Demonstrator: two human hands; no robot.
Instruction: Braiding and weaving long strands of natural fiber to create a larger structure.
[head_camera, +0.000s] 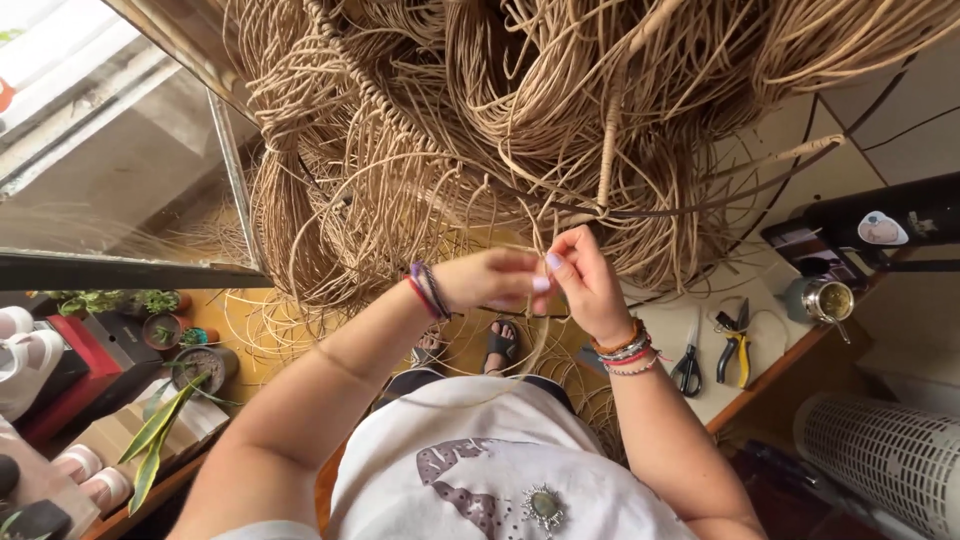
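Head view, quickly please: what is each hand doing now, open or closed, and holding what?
Left hand: closed, pinching thin rattan strands.
Right hand: closed, pinching the same strands beside it.

Both hands meet before the cane coils (480, 110), left hand (495, 280) beside right hand (585, 280). Right of them, scissors (687, 365) and pliers (735, 350) lie on the bench (770, 300); potted plants (165, 330) stand left.

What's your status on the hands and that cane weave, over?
Left hand and right hand both pinching thin cane strands at the hanging woven bundle. Scissors and pliers idle on the table. Nothing blocking.
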